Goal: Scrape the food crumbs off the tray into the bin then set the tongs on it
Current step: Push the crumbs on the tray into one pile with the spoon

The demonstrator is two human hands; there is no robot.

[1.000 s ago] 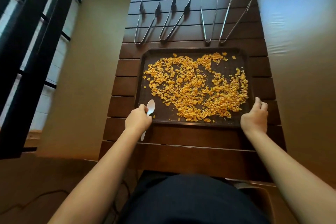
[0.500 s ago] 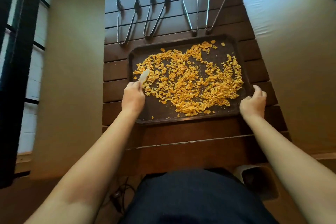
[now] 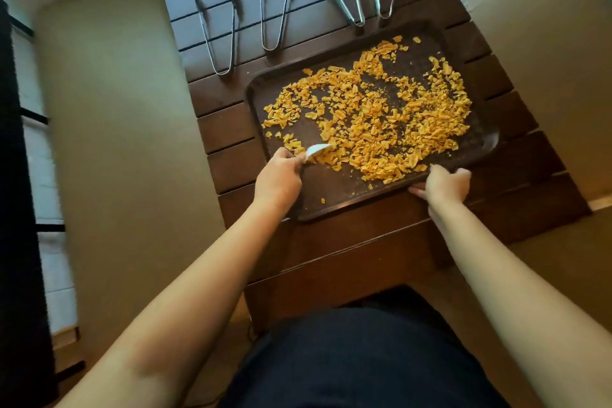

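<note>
Fingers: your left hand (image 3: 277, 177) grips the spoon (image 3: 316, 151), your right hand (image 3: 445, 183) the tray (image 3: 337, 199) near edge. Crumbs (image 3: 374, 109) lie rightward of the spoon (bin unseen); tongs (image 3: 275, 7) beyond on the desk (image 3: 364, 242).

crumbs (image 3: 381, 116) on tray (image 3: 337, 199); tongs (image 3: 275, 7) behind

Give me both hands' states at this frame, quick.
Left hand: closed, gripping the white spoon, whose bowl sits among the crumbs.
Right hand: closed, gripping the near edge of the tray.
</note>
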